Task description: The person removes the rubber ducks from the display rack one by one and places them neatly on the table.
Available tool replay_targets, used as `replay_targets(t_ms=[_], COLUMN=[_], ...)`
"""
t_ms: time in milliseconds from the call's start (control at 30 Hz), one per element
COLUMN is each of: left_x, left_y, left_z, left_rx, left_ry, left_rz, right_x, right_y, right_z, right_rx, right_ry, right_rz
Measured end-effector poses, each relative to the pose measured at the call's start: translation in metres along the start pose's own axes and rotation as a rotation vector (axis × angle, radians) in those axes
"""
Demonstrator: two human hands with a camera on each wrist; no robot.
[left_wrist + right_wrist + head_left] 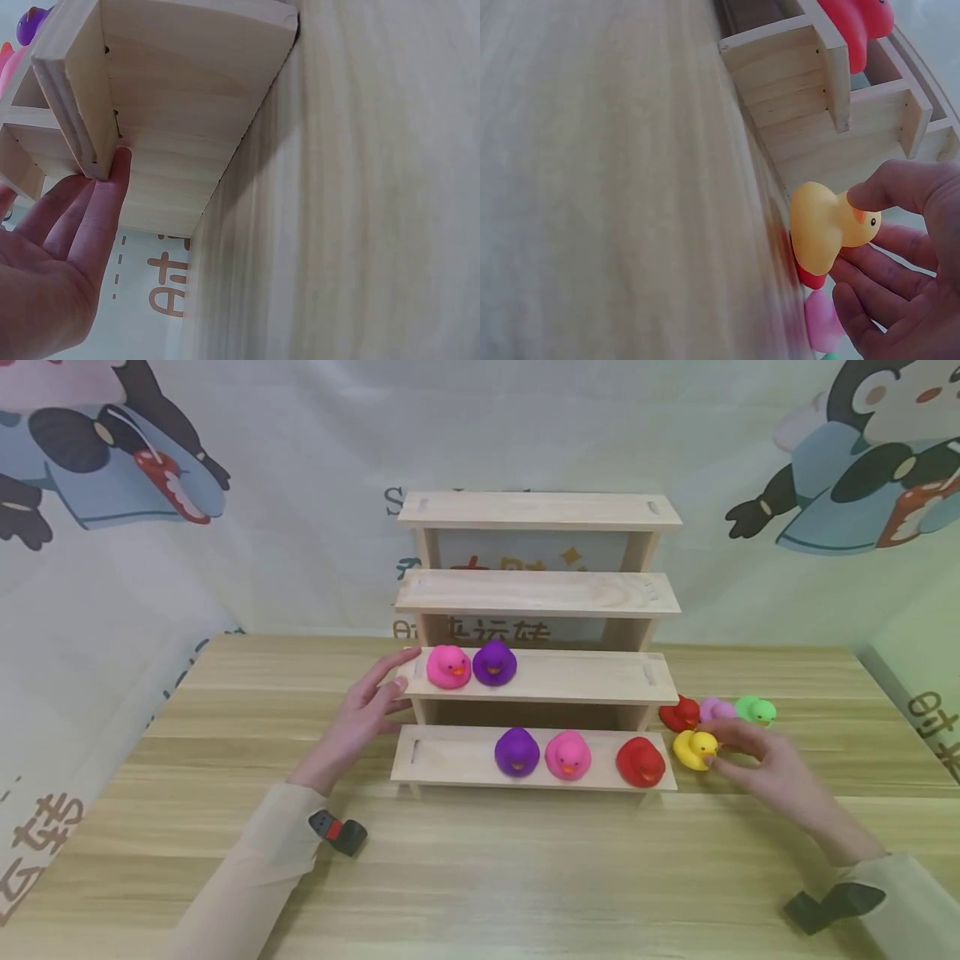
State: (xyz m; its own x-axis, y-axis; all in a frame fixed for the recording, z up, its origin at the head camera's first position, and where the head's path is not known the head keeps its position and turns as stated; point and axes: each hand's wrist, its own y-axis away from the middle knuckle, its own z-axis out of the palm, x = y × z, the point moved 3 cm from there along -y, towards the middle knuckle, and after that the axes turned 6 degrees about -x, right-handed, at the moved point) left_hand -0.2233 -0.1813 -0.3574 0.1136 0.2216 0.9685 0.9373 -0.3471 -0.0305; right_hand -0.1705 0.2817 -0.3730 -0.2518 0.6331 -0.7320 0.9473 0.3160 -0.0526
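A yellow rubber duck (695,749) is pinched between the thumb and fingers of my right hand (772,777), just right of the lowest step of a wooden stepped shelf (450,767). In the right wrist view, the thumb lies against the head of the yellow duck (817,229); whether it touches the table is unclear. My left hand (360,718) holds the left end of the second step from the bottom. From the left wrist view, one finger of the left hand (52,285) reaches under the board (71,97), with other fingers at its end.
On the second step sit a pink duck (448,667) and a purple duck (495,663). Purple (517,752), pink (567,755) and red (641,762) ducks occupy the lowest. Red (680,713), light purple (716,708) and green (756,711) ducks stand right of the shelf.
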Motion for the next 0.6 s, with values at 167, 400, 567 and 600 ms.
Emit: replay_targets(t_ms=[167,400,567,600], left_x=[0.0012,0.0002,0.0003,0.0002], left_y=[-0.0005,-0.0001,0.0000,0.0000], left_z=[0.0002,-0.0003,-0.0001,-0.0001], left_rx=[-0.007,-0.001,0.000,0.000], left_ry=[-0.010,-0.007,-0.006,-0.006], left_rz=[0.004,0.007,0.012,0.011], right_x=[0.0030,0.0038,0.0029,0.0031], right_y=[-0.0004,-0.0004,0.0008,0.0011], right_z=[0.0020,0.0041,0.0053,0.0056], right_rx=[-0.015,-0.020,-0.028,-0.027], right_ry=[0.012,0.015,-0.019,-0.020], right_rz=[0.004,-0.010,0.008,0.006])
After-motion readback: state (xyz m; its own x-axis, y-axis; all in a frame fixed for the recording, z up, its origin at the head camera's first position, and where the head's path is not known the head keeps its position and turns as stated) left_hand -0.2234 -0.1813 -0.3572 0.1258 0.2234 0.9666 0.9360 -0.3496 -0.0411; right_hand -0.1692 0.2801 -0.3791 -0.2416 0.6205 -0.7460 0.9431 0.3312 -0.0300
